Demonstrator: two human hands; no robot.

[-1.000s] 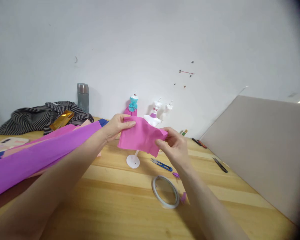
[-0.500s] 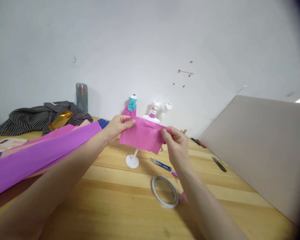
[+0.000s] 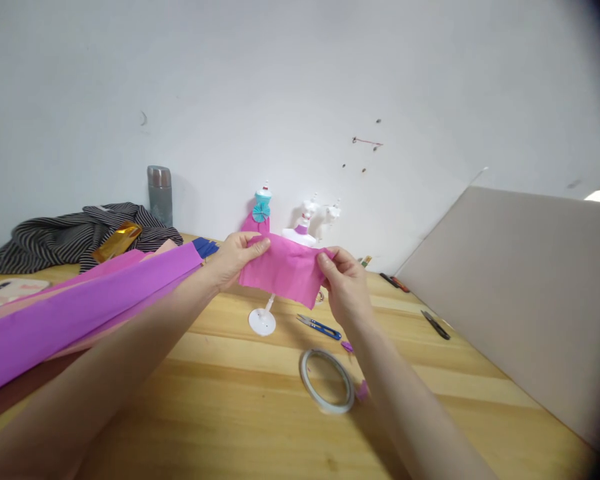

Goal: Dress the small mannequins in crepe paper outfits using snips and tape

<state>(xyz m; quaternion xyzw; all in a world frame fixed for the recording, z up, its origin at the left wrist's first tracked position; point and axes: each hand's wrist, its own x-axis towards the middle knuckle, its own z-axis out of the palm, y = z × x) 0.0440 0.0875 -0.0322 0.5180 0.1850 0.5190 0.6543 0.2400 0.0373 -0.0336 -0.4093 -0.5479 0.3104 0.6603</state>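
Observation:
Both hands hold a small piece of pink crepe paper (image 3: 283,269) above the wooden table (image 3: 240,413). My left hand (image 3: 235,257) pinches its upper left corner. My right hand (image 3: 343,280) pinches its right edge. Behind and below the paper stands a small white doll stand (image 3: 261,321), mostly hidden by the paper. A roll of clear tape (image 3: 327,380) lies flat on the table under my right forearm. Small blue-handled snips (image 3: 320,325) lie just beyond it.
Long purple and pink paper sheets (image 3: 75,310) lie at the left under my left arm. Dressed mini mannequins (image 3: 261,210) stand by the wall, with a metal flask (image 3: 159,195) and striped cloth (image 3: 75,233). A grey board (image 3: 525,293) leans at the right; black snips (image 3: 435,325) lie beside it.
My right hand has shifted from the paper's lower right corner up to its right edge, pulling the piece flatter and narrower. The left hand has kept its grip.

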